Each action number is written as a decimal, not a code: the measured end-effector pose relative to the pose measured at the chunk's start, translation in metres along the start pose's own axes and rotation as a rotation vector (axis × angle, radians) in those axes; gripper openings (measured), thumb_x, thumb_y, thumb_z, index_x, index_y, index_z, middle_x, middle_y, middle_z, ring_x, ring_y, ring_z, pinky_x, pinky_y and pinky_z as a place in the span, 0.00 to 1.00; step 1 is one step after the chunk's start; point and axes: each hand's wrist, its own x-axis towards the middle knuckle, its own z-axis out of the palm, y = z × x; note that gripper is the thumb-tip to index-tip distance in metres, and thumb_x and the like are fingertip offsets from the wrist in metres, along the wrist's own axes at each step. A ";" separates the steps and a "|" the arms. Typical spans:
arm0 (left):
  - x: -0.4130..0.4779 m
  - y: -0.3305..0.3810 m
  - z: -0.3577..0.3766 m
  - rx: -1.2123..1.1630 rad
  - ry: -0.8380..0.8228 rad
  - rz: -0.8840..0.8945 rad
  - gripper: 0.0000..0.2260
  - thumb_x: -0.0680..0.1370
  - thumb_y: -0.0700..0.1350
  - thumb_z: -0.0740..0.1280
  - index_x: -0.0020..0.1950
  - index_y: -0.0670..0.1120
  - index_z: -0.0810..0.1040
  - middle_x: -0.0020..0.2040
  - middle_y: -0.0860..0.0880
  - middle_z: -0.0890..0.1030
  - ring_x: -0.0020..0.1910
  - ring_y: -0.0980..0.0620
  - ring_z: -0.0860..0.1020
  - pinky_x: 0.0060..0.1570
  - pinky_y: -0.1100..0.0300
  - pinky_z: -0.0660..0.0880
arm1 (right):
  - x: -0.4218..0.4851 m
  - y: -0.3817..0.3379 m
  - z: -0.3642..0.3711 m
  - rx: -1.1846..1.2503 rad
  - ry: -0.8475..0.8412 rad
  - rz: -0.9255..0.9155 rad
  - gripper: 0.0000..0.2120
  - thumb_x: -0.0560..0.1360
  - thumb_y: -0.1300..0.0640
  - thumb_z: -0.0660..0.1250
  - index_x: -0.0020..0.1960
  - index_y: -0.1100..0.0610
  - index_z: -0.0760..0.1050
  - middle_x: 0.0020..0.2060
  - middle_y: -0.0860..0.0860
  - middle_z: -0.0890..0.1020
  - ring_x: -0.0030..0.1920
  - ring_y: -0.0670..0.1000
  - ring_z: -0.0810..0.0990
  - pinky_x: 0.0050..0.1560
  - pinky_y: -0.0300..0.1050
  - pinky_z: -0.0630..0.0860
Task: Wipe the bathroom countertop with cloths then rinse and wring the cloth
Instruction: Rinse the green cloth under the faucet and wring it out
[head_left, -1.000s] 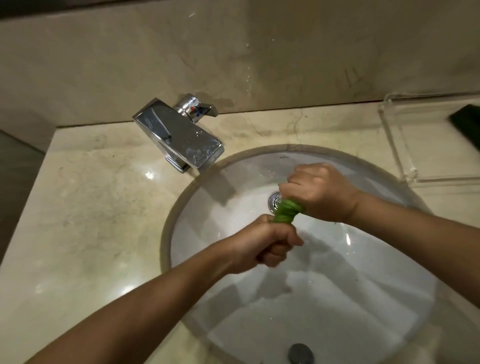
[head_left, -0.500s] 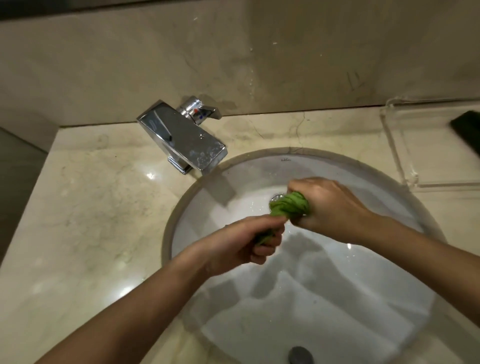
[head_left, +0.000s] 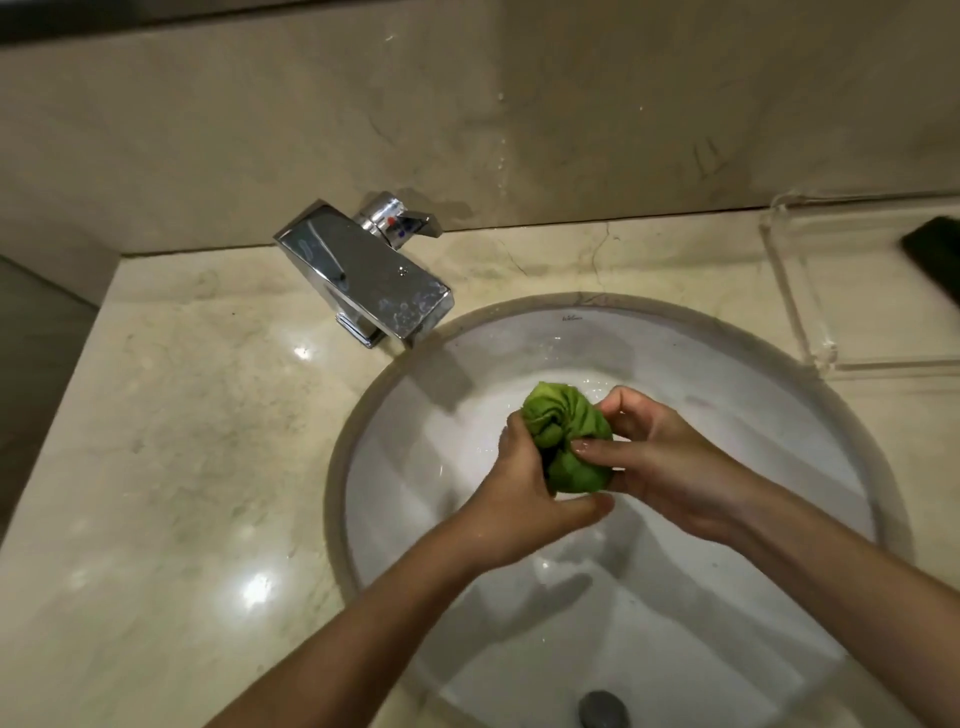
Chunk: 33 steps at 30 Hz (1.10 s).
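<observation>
Green cloth (head_left: 565, 436) twisted into a wad above the sink (head_left: 753, 415), our left hand (head_left: 522, 499) and right hand (head_left: 667, 467) both curled round it, fingers (head_left: 597, 451) pinching its folds. Soft, soaked, probably slippery; we'd grip opposite ends to wring it

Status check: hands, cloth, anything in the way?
Left hand and right hand both grip cloth. Cloth balled, twisted, above sink. Nothing blocking.
</observation>
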 end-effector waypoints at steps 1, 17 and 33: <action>0.003 -0.002 0.004 0.035 0.064 0.022 0.37 0.63 0.51 0.74 0.67 0.49 0.60 0.63 0.49 0.66 0.62 0.58 0.71 0.59 0.59 0.75 | -0.001 0.001 0.003 0.038 0.004 -0.014 0.10 0.69 0.72 0.67 0.42 0.62 0.68 0.39 0.53 0.82 0.40 0.54 0.83 0.35 0.42 0.78; 0.008 -0.010 -0.030 0.514 -0.207 0.383 0.26 0.72 0.37 0.65 0.68 0.42 0.60 0.58 0.45 0.68 0.55 0.50 0.70 0.51 0.61 0.69 | 0.006 -0.026 -0.006 -0.419 -0.206 0.073 0.18 0.63 0.56 0.75 0.49 0.62 0.74 0.41 0.57 0.79 0.40 0.54 0.81 0.38 0.46 0.78; 0.008 0.006 -0.031 0.949 -0.033 0.680 0.25 0.68 0.35 0.74 0.59 0.43 0.66 0.53 0.45 0.67 0.44 0.48 0.69 0.31 0.53 0.74 | 0.006 -0.019 -0.031 -0.037 -0.383 0.600 0.32 0.50 0.45 0.83 0.47 0.61 0.80 0.43 0.60 0.80 0.39 0.58 0.80 0.39 0.52 0.79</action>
